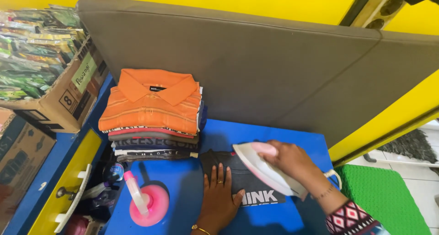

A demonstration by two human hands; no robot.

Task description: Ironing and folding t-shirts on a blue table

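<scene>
On the blue table (pixel 219 134), just in front of the stack of folded clothes (pixel 153 120), lay the dark grey garment (pixel 238 175) with white lettering, spread flat. Your left hand (pixel 220 196) rested palm down on the garment's near left part, fingers straight and slightly spread, thumb angled out toward the lettering; it gripped nothing, only pressed the cloth flat. Your right hand (pixel 290 159) was wrapped around the pink handle of the white iron (pixel 265 168), fingers curled tightly over it, and the iron sat on the garment to the right of the left hand, its tip pointing toward the stack. A white cord (pixel 334 175) looped out just behind your right wrist. The stack itself was topped by an orange striped polo shirt (pixel 153 100) and stood against the grey padded board (pixel 274 75) leaning behind the table. Left of the garment, well clear of the iron, a pink spray bottle (pixel 145 203) stood on the table. Farther left of the stack sat a cardboard box (pixel 68 93) full of packets.
</scene>
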